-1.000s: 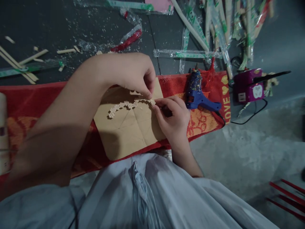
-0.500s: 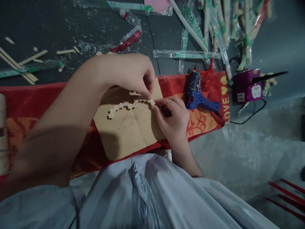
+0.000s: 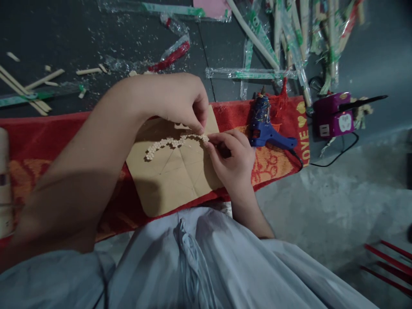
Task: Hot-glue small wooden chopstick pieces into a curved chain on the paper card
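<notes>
A wavy strip of small pale round pieces (image 3: pixel 164 143) lies across a tan sheet of card (image 3: pixel 174 184) marked with thin pencil lines and a fold. My left hand (image 3: pixel 189 103) reaches over from the left, its thumb and finger pinched at the strip's right end. From the other side, my right hand (image 3: pixel 233 152) has its thumb and forefinger closed on that same end. Whether a loose piece sits between the fingertips is too small to see. To the right of my right hand lies a blue glue gun (image 3: pixel 265 124).
Under the card is a red and orange towel (image 3: pixel 283 165). A purple power socket block (image 3: pixel 334 116) stands on the right, with a black cable. Plastic-wrapped sticks (image 3: pixel 299 38) lie at the back right. Cut stick pieces (image 3: pixel 45 79) and crumbs scatter the dark table (image 3: pixel 128 25).
Both hands hold the same pinch at the strip's right end. The view has shifted very slightly; nothing else visibly moves.
</notes>
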`<state>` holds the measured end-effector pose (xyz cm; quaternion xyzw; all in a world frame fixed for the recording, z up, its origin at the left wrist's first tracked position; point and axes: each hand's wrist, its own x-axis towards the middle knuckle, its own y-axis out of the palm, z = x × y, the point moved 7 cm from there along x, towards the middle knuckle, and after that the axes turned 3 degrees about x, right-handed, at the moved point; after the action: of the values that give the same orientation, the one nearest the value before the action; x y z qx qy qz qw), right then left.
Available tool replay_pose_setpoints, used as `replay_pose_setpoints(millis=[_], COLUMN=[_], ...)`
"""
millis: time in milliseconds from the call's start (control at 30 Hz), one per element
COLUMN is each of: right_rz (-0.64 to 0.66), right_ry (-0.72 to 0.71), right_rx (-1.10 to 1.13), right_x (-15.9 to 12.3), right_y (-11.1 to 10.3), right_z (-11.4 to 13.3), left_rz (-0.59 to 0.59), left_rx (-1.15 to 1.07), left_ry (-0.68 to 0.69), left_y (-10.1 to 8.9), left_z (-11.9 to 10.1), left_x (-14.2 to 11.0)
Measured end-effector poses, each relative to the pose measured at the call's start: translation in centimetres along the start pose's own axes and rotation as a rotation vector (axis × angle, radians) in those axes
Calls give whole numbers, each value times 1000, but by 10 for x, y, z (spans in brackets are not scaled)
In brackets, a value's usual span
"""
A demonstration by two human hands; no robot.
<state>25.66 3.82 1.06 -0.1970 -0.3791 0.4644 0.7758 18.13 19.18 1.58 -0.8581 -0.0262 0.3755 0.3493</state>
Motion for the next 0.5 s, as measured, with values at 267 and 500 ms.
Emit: replay_pose_setpoints(millis=[267, 500], right_rz=[-4, -120], right_ry=[-5, -87], right_rx=[33, 101], right_x=[0, 0], right_y=[-1, -18], right_z=[1, 8], left_rz=[8, -245], left_rx=[15, -56], left_ry=[-12, 66], left_y=[-1, -22], left_z=[-2, 9], left_x=[-4, -12])
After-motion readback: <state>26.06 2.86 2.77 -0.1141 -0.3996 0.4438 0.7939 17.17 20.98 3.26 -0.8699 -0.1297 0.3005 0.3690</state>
